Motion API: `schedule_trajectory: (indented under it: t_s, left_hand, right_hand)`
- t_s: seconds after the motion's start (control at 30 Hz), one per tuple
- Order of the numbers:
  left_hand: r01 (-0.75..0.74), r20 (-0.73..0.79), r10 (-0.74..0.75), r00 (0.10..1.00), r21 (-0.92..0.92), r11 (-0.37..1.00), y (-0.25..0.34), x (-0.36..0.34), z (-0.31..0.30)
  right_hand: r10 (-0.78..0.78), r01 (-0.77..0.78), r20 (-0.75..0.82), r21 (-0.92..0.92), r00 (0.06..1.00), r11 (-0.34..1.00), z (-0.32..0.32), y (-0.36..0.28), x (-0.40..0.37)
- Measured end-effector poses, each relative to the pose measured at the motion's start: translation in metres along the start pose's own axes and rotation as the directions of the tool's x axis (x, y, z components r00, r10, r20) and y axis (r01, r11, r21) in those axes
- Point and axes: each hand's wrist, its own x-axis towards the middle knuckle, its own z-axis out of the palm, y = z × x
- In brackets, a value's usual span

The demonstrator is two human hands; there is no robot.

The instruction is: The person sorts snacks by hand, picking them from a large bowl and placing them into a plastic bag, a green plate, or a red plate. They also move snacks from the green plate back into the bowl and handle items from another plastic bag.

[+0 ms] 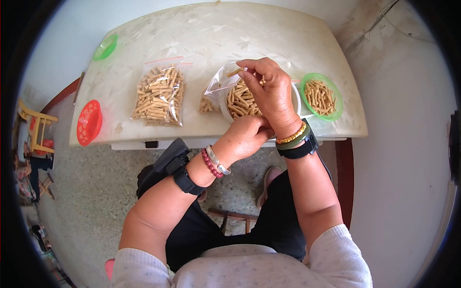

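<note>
My right hand point(274, 93) is raised over a white bowl point(297, 98), pinching a short tan stick point(235, 72) between thumb and finger. Many similar tan sticks point(240, 101) fill the bowl. Closed at the bowl's front rim is my left hand point(244, 137); its fingertips are hidden under the right wrist, so its contents cannot be made out. Just left of the bowl, a clear plastic bag point(218, 86) stands partly open with some sticks point(208, 104) low inside. To the right, a green basket point(340, 101) holds more sticks.
A full clear zip bag of sticks point(160, 93) lies left of centre on the pale table point(201, 33). A red basket point(90, 123) and a green dish point(105, 47) sit along the left edge. A wall point(394, 120) rises at the right.
</note>
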Motion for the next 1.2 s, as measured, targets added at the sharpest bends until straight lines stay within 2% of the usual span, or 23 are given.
schedule_trajectory:
  t_s: [0.03,0.1,0.17,0.23,0.3,0.37,0.4,0.43,0.5,0.53,0.7,0.77,0.9,1.0,1.13,1.2]
  left_hand:
    - [-0.015,0.022,0.014,1.0,0.042,0.999,-0.001,0.0,0.001]
    - [-0.049,0.001,0.049,0.999,0.051,0.997,0.0,-0.002,0.001]
    - [-0.017,0.019,0.015,1.0,0.105,0.994,0.003,-0.004,-0.002]
    - [-0.051,0.034,0.048,0.998,0.105,0.993,0.003,-0.007,0.0]
    - [-0.086,0.05,0.081,0.995,0.107,0.991,0.002,-0.012,0.004]
    - [-0.144,0.071,0.135,0.988,0.134,0.981,0.002,-0.016,0.012]
    - [-0.146,0.081,0.137,0.987,0.109,0.983,0.0,-0.017,0.017]
    - [-0.147,0.081,0.139,0.987,0.106,0.983,0.003,-0.019,0.018]
    - [-0.148,0.176,0.12,0.977,0.155,0.977,0.009,-0.022,0.018]
    - [-0.134,0.195,0.102,0.975,0.157,0.979,0.011,-0.022,0.019]
    - [-0.142,0.195,0.11,0.974,0.153,0.978,0.013,-0.02,0.023]
    - [-0.141,0.186,0.112,0.976,0.15,0.979,0.012,-0.018,0.024]
    - [-0.177,0.177,0.153,0.972,0.13,0.976,0.01,-0.014,0.027]
    - [-0.165,0.175,0.146,0.974,0.104,0.981,0.012,-0.012,0.025]
    - [-0.16,0.116,0.154,0.981,0.046,0.986,0.015,-0.008,0.017]
    - [-0.126,0.069,0.123,0.99,0.041,0.991,0.011,-0.003,0.012]
  right_hand:
    - [0.002,-0.002,-0.003,0.003,1.0,1.0,0.001,0.002,0.0]
    - [0.082,-0.077,-0.033,0.126,0.996,0.989,0.003,0.005,-0.002]
    - [0.113,-0.11,-0.025,0.108,0.993,0.988,-0.008,0.01,-0.004]
    - [0.196,-0.186,-0.091,0.106,0.976,0.977,-0.016,0.032,-0.008]
    - [0.237,-0.23,-0.093,0.082,0.967,0.97,-0.032,0.044,-0.009]
    - [0.347,-0.346,-0.012,-0.122,0.938,0.93,-0.048,0.046,-0.011]
    - [0.338,-0.325,0.013,-0.25,0.941,0.912,-0.053,0.049,-0.013]
    - [0.338,-0.324,0.013,-0.253,0.941,0.912,-0.057,0.052,-0.017]
    - [0.288,-0.22,0.167,-0.335,0.943,0.916,-0.061,0.059,-0.026]
    - [0.28,-0.215,0.183,-0.31,0.942,0.926,-0.06,0.059,-0.03]
    - [0.242,-0.106,0.284,-0.421,0.928,0.901,-0.06,0.06,-0.035]
    - [0.22,0.005,0.362,-0.529,0.906,0.849,-0.061,0.064,-0.036]
    - [0.153,0.1,0.362,-0.591,0.919,0.8,-0.05,0.061,-0.04]
    - [0.193,0.113,0.295,-0.769,0.936,0.629,-0.042,0.057,-0.041]
    - [0.228,0.058,0.265,-0.762,0.937,0.645,-0.043,0.057,-0.037]
    - [0.158,0.077,0.31,-0.628,0.937,0.774,-0.046,0.059,-0.035]
